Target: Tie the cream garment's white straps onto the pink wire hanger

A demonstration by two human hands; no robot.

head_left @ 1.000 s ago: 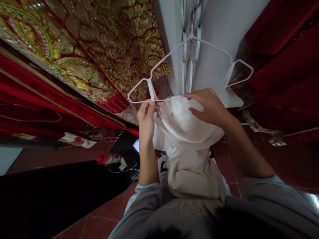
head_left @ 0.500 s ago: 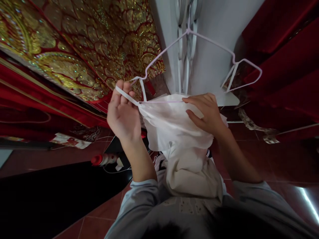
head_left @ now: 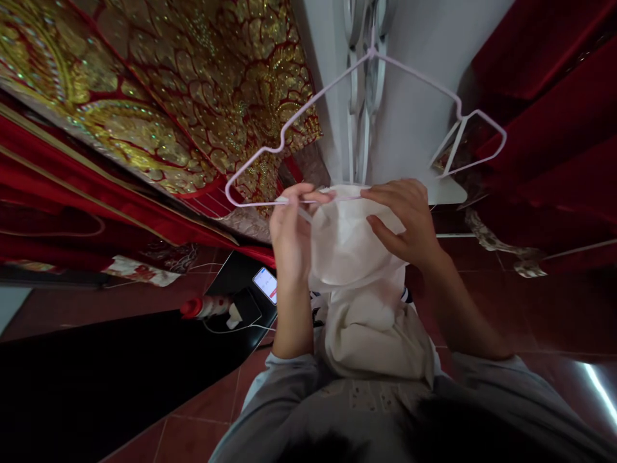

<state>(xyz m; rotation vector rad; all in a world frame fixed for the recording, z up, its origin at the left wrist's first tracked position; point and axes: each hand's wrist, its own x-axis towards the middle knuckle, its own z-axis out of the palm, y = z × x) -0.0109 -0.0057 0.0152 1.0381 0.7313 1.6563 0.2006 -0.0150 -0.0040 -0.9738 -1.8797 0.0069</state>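
Pink hanger [head_left: 371, 53], head view, extends beyond the hands, long axis crosswise, left end nearest the left hand [head_left: 292, 241], which pinches the lower bar; right hand [head_left: 403, 215], thumb apart, rests fingertips there against white cloth [head_left: 340, 247].

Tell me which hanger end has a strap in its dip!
The right end, past the right hand: a white strap hangs over its dip. The left end has a bare dip.
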